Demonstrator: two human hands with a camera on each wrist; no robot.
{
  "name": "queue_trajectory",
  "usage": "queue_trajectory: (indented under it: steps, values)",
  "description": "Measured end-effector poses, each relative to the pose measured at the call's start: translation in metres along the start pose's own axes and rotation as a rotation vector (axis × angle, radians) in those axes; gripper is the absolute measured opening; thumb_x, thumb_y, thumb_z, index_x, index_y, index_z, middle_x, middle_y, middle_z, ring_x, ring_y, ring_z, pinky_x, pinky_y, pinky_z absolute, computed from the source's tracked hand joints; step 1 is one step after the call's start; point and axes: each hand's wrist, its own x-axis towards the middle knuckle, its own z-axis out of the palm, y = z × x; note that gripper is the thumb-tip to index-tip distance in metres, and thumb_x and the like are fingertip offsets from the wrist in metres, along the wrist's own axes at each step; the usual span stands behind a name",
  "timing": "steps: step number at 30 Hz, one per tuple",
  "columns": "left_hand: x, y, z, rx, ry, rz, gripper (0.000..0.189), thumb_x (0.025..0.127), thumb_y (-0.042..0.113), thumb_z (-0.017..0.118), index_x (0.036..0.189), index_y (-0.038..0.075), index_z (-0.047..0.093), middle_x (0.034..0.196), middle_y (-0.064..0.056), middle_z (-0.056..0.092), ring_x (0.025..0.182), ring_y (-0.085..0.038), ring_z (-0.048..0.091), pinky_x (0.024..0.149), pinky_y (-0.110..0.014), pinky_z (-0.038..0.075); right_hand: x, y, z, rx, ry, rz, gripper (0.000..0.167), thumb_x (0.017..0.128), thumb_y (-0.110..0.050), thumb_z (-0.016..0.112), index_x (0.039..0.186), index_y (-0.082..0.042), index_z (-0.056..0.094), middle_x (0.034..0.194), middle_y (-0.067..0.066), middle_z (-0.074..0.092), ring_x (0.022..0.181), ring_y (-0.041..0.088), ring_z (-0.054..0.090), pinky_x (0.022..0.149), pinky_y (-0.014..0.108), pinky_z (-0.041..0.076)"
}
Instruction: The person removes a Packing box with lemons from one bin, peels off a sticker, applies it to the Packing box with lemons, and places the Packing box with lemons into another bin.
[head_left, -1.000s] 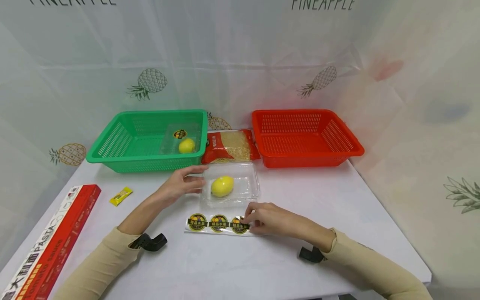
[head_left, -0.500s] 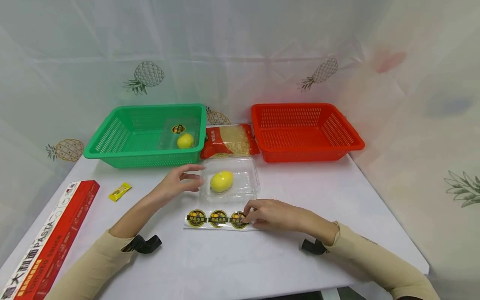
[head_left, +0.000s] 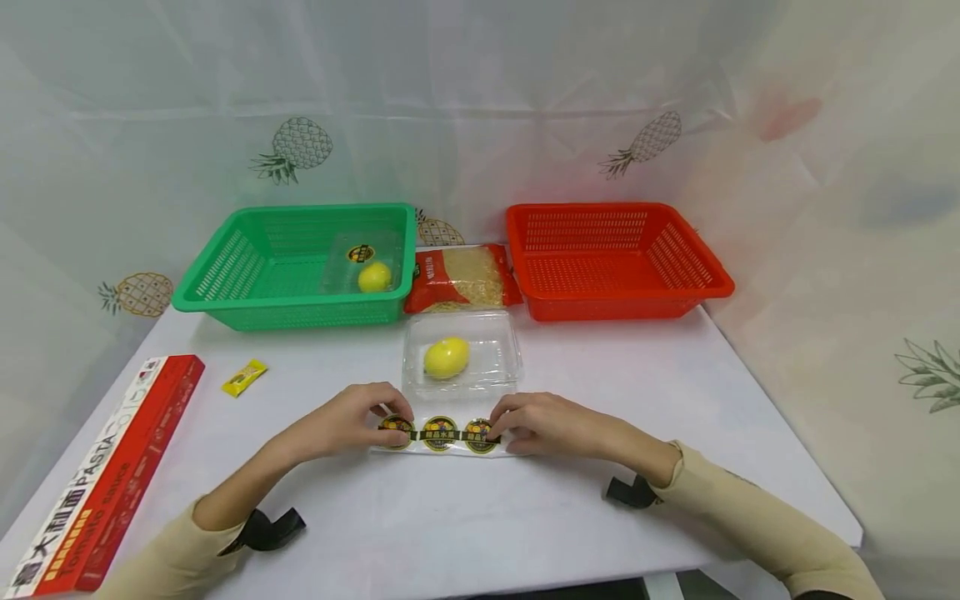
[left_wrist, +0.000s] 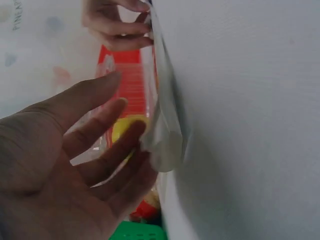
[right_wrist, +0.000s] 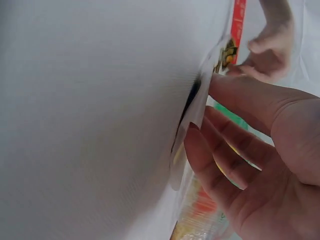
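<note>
A strip of round black-and-gold stickers [head_left: 439,435] lies on the white table in the head view. My right hand [head_left: 551,425] pinches its right end, the fingertips covering part of the right sticker. Over the strip's left end is my left hand [head_left: 360,421], thumb and fingers spread apart, partly hiding the left sticker. In the left wrist view, the fingers of my left hand [left_wrist: 100,155] come close to the strip's curled white end [left_wrist: 167,150]; contact is unclear. Just beyond the strip stands a clear plastic box [head_left: 495,358] with a lemon [head_left: 446,358] inside.
A green basket [head_left: 292,315] at back left holds another clear box with a sticker and a lemon [head_left: 375,277]. A red basket [head_left: 630,308] stands at back right, with a red-and-clear food bag [head_left: 468,279] between them. At left lie a yellow sachet [head_left: 244,378] and a long pasta box [head_left: 112,475].
My left hand has left the side of the clear box and come toward me to the strip's left end. The right hand has stayed at the right end. The head view has tilted down slightly.
</note>
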Motion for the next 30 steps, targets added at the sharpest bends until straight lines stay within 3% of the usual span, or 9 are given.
queue_trajectory:
  steps: [4,11,18,25,30]
  values:
    - [0.0,0.0,0.006,0.111,-0.011,-0.004,0.033,0.083,0.034,0.079,0.111,0.019,0.07,0.107,0.009,0.069,0.099,-0.012,0.062,0.089,-0.035,0.052,-0.002,0.001,-0.002,0.085,-0.021,0.045,0.028,0.088,-0.019,0.074,0.116,-0.02,0.072,0.118,-0.006,0.063,0.093,0.004,0.062,0.083,0.017,0.053]
    - [0.0,0.009,0.013,0.196,-0.052,-0.057,0.053,0.077,0.031,0.083,0.123,0.012,0.066,0.11,0.003,0.065,0.097,-0.013,0.06,0.084,-0.03,0.052,-0.005,0.0,-0.009,0.336,0.043,0.158,0.024,0.087,-0.012,0.073,0.111,-0.012,0.071,0.095,-0.003,0.072,0.081,0.002,0.065,0.077,0.02,0.056]
    - [-0.006,0.02,0.025,0.369,-0.028,-0.001,0.052,0.075,0.029,0.084,0.124,0.016,0.069,0.106,0.003,0.058,0.089,-0.009,0.051,0.076,-0.025,0.047,-0.005,0.002,-0.01,0.503,0.012,0.274,0.022,0.089,-0.012,0.07,0.111,-0.009,0.07,0.084,-0.004,0.075,0.078,0.003,0.069,0.074,0.02,0.056]
    - [-0.006,0.022,0.027,0.379,-0.033,-0.024,0.051,0.077,0.029,0.083,0.124,0.018,0.069,0.105,0.005,0.057,0.087,-0.008,0.051,0.073,-0.024,0.046,-0.002,0.009,-0.007,0.603,0.004,0.36,0.028,0.088,-0.019,0.074,0.113,-0.009,0.07,0.088,0.001,0.077,0.082,0.008,0.071,0.073,0.022,0.056]
    - [-0.003,0.021,0.027,0.377,-0.039,-0.038,0.051,0.077,0.03,0.083,0.124,0.018,0.069,0.106,0.005,0.057,0.087,-0.009,0.05,0.073,-0.024,0.045,0.0,0.011,-0.005,0.717,0.003,0.387,0.033,0.088,-0.019,0.074,0.118,-0.006,0.068,0.097,0.006,0.077,0.088,0.012,0.072,0.08,0.023,0.056]
